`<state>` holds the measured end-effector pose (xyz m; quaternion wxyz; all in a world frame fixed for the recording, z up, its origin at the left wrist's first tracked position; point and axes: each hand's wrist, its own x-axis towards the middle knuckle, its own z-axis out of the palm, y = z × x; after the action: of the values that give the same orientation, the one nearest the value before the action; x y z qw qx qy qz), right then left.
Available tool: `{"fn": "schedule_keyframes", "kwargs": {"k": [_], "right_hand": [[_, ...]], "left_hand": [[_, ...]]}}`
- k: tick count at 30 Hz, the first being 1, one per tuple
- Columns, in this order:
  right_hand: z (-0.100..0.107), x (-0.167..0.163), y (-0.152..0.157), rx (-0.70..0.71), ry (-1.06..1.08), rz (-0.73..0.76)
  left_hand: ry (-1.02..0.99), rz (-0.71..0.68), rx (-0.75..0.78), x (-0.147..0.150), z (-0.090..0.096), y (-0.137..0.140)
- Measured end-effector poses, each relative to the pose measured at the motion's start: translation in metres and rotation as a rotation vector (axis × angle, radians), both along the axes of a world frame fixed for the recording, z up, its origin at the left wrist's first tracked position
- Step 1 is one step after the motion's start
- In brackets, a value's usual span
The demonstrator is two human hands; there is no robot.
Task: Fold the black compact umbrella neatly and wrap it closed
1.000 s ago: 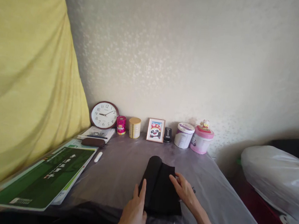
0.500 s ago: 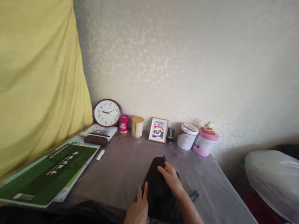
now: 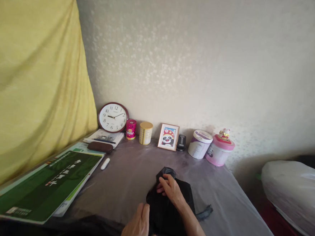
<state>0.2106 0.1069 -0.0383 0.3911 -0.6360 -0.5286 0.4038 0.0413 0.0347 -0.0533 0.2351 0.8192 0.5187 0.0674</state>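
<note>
A black cloth item lies on the near part of the table, with a narrow strap sticking out to its right. Its exact kind does not show. At its far end a shiny dark flap stands folded up. My right hand reaches across the cloth, fingers curled at the base of that flap. My left hand grips the cloth's near left edge, fingers together and thumb over the near side. The forearm covers part of the cloth.
A green book lies on papers at the left, near a brown case and a white stick-shaped object. Along the wall stand a clock, tins, a picture frame and tubs. A plastic-covered bundle sits right.
The far end of the cloth has folded up into a flap and the cloth has spread wider. My right hand has shifted left and slightly nearer; my left hand has drawn back to the left.
</note>
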Motion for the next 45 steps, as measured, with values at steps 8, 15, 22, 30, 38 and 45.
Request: {"fn": "schedule_keyframes", "kwargs": {"k": [8,15,22,30,38,45], "right_hand": [[0.012,-0.011,-0.019,0.223,-0.285,0.13],[0.008,-0.007,-0.037,0.521,-0.559,0.307],[-0.005,0.018,-0.001,0.547,-0.688,0.377],[-0.016,0.039,0.055,0.451,-0.691,0.252],[-0.014,0.08,0.038,0.306,-0.724,-0.163],[-0.022,0.117,-0.052,0.174,-0.667,-0.358]], "left_hand": [[0.027,-0.233,0.125,0.02,0.008,0.007],[-0.014,-0.23,0.154,0.025,-0.025,0.009],[-0.076,-0.214,0.201,0.027,-0.044,0.013],[-0.034,-0.141,0.004,0.029,-0.013,0.012],[-0.11,-0.182,0.061,0.021,-0.008,0.004],[-0.262,-0.15,0.186,0.017,-0.024,-0.004]]}}
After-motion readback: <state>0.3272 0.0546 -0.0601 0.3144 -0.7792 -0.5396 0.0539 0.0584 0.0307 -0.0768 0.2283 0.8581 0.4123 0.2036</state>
